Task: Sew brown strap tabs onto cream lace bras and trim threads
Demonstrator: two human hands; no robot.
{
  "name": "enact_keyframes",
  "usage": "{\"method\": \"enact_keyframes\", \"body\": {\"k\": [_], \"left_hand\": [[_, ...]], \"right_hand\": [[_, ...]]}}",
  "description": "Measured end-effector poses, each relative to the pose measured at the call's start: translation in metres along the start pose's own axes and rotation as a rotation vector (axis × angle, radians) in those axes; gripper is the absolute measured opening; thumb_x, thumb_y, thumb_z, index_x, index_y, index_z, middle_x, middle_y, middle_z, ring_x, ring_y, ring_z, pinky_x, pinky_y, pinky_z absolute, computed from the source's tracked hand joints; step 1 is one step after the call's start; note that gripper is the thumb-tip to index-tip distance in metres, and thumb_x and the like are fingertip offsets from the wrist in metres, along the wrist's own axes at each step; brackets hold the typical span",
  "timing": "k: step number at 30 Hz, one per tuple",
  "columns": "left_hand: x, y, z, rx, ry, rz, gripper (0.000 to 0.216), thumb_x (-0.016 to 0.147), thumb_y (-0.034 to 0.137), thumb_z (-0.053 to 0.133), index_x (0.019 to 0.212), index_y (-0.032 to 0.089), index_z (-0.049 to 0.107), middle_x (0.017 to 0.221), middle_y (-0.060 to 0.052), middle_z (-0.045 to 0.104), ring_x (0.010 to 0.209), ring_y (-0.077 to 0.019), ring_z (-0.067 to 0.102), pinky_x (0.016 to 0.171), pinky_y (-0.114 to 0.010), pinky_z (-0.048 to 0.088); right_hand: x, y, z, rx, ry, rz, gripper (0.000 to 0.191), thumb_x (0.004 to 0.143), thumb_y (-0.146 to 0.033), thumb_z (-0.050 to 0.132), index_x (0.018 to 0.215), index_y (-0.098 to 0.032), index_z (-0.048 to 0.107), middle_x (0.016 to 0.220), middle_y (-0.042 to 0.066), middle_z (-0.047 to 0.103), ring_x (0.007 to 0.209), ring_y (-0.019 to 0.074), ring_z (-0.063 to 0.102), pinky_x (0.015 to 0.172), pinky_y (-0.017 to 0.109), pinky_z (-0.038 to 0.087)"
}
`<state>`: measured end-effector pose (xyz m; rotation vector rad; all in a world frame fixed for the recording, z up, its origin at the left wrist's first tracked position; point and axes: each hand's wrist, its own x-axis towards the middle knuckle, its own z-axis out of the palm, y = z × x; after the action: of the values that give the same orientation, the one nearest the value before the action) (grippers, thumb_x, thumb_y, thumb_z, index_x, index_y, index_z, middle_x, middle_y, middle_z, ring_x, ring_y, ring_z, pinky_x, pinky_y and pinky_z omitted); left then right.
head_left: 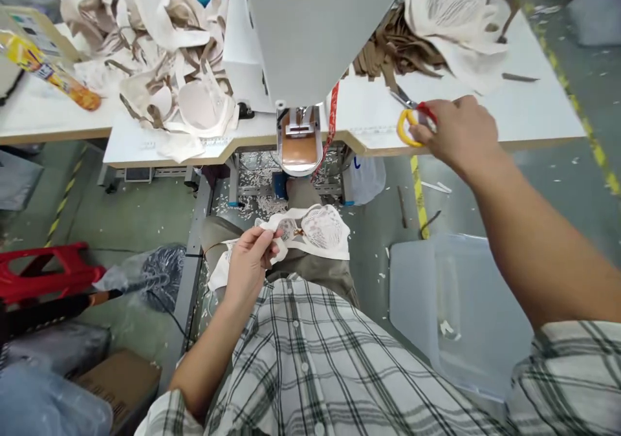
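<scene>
Above the lap [315, 271], the left hand [251, 255] pinches a white bra [323, 229], partly covered by its fingers; the right hand [456, 129] holds scissors [411, 105] by handles it partly hides. Beyond, the sewing machine [325, 28] is cut off above.

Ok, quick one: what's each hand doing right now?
Left hand: closed, pinching the white lace bra over the lap.
Right hand: fingers curled at the handles of the scissors; firm grip or mere touch cannot be told.
</scene>
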<state>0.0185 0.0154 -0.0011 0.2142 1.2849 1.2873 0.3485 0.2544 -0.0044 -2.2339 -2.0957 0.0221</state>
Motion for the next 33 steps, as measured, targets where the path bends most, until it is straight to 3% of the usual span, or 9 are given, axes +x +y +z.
{"method": "enact_keyframes", "body": {"k": [5,8,12,16,19,21,25,29,33], "left_hand": [[-0.003,0.001,0.0,-0.018,-0.008,0.01,0.037,0.061,0.035,0.094,0.081,0.016,0.071,0.095,-0.005,0.078,0.065,-0.0075,0.065,0.055,-0.016,0.05],[-0.002,0.001,0.001,-0.022,-0.01,0.003,0.036,0.06,0.035,0.094,0.082,0.016,0.073,0.095,-0.004,0.077,0.066,-0.007,0.065,0.056,-0.016,0.051],[0.0,-0.001,-0.002,-0.044,-0.025,0.029,0.031,0.063,0.034,0.093,0.081,0.017,0.074,0.093,-0.004,0.077,0.066,-0.0068,0.065,0.057,-0.015,0.05],[0.002,-0.003,-0.005,-0.032,-0.027,0.071,0.026,0.068,0.034,0.09,0.082,0.016,0.076,0.093,-0.004,0.077,0.066,-0.0063,0.063,0.058,-0.015,0.05],[0.003,-0.005,-0.005,0.008,-0.003,0.102,0.027,0.071,0.035,0.088,0.084,0.016,0.076,0.088,-0.004,0.075,0.066,-0.0067,0.062,0.055,-0.015,0.045],[0.004,-0.007,-0.004,0.039,0.01,0.113,0.027,0.072,0.036,0.088,0.085,0.016,0.076,0.084,-0.004,0.075,0.064,-0.0069,0.06,0.053,-0.016,0.043],[0.002,-0.012,0.001,0.081,0.019,0.152,0.026,0.072,0.037,0.087,0.085,0.018,0.075,0.079,-0.003,0.074,0.065,-0.0084,0.06,0.056,-0.018,0.044],[-0.003,-0.014,0.007,0.123,0.007,0.228,0.024,0.074,0.037,0.086,0.087,0.019,0.076,0.08,-0.002,0.073,0.068,-0.0101,0.062,0.06,-0.02,0.046],[-0.007,-0.013,0.008,0.2,-0.023,0.304,0.021,0.08,0.037,0.082,0.092,0.021,0.079,0.078,-0.001,0.072,0.068,-0.0104,0.062,0.064,-0.021,0.048]], "right_hand": [[-0.004,0.002,0.0,-0.052,0.03,0.002,0.05,0.098,-0.032,0.058,0.142,-0.007,0.053,0.126,0.029,0.064,0.117,0.0297,0.062,0.074,0.039,0.03],[-0.005,0.002,-0.005,-0.105,-0.007,0.025,0.046,0.102,-0.035,0.051,0.135,-0.004,0.056,0.124,0.028,0.065,0.114,0.0279,0.063,0.072,0.038,0.029],[-0.023,0.007,-0.016,-0.062,-0.001,0.102,0.052,0.101,-0.039,0.055,0.137,-0.002,0.053,0.125,0.03,0.063,0.109,0.0277,0.064,0.072,0.039,0.034],[-0.077,0.025,-0.021,0.228,0.139,0.073,0.04,0.092,-0.032,0.065,0.129,-0.017,0.064,0.116,0.016,0.068,0.086,0.0194,0.064,0.07,0.035,0.042],[-0.137,0.027,-0.017,0.688,0.081,-0.079,0.057,0.081,-0.042,0.073,0.135,-0.03,0.059,0.105,0.009,0.064,0.069,0.0165,0.058,0.063,0.035,0.047],[-0.179,0.013,-0.013,0.846,-0.059,-0.263,0.071,0.074,-0.045,0.077,0.141,-0.04,0.052,0.108,0.008,0.058,0.077,0.0212,0.059,0.067,0.042,0.054],[-0.233,-0.044,-0.005,0.709,-0.159,-0.527,0.091,0.067,-0.031,0.078,0.149,-0.046,0.042,0.12,0.012,0.05,0.103,0.0351,0.059,0.082,0.057,0.058],[-0.237,-0.088,0.005,0.74,-0.147,-0.611,0.098,0.066,-0.028,0.079,0.153,-0.044,0.036,0.121,0.01,0.048,0.106,0.0326,0.059,0.086,0.055,0.058],[-0.229,-0.101,0.009,0.786,-0.143,-0.615,0.095,0.067,-0.028,0.079,0.153,-0.041,0.04,0.122,0.009,0.05,0.103,0.0289,0.058,0.088,0.051,0.057]]}}
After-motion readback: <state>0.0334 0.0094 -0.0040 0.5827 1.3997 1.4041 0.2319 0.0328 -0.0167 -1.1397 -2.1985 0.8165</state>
